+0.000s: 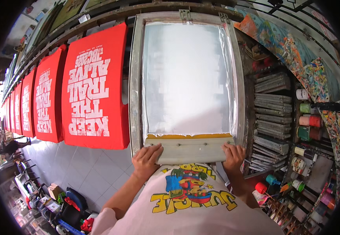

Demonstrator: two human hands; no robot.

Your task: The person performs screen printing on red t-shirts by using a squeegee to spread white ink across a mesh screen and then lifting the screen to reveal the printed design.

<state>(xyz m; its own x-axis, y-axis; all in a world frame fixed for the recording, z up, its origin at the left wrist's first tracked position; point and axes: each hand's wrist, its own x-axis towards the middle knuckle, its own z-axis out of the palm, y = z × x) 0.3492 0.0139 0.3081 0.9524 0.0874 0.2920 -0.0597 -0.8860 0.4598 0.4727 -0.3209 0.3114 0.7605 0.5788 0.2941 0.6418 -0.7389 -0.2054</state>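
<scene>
My left hand (147, 159) and my right hand (233, 156) grip the two ends of a wide grey squeegee (189, 150) with a yellowish blade. The squeegee lies at the near end of a framed printing screen (136, 86), close to my body. White ink (185, 70) covers most of the mesh, thicker along the right side and at the blade's edge. Fingers of both hands are wrapped over the handle. Metal hinge clamps (185, 15) hold the screen's far edge to a rail.
Left of the screen, a red shirt (117, 70) with white printed lettering lies flat, with several more in a row beyond. Stacked frames (272, 105) fill a rack on the right, beside shelves of ink tubs (310, 120). A paint-splattered cloth (287, 47) hangs at far right.
</scene>
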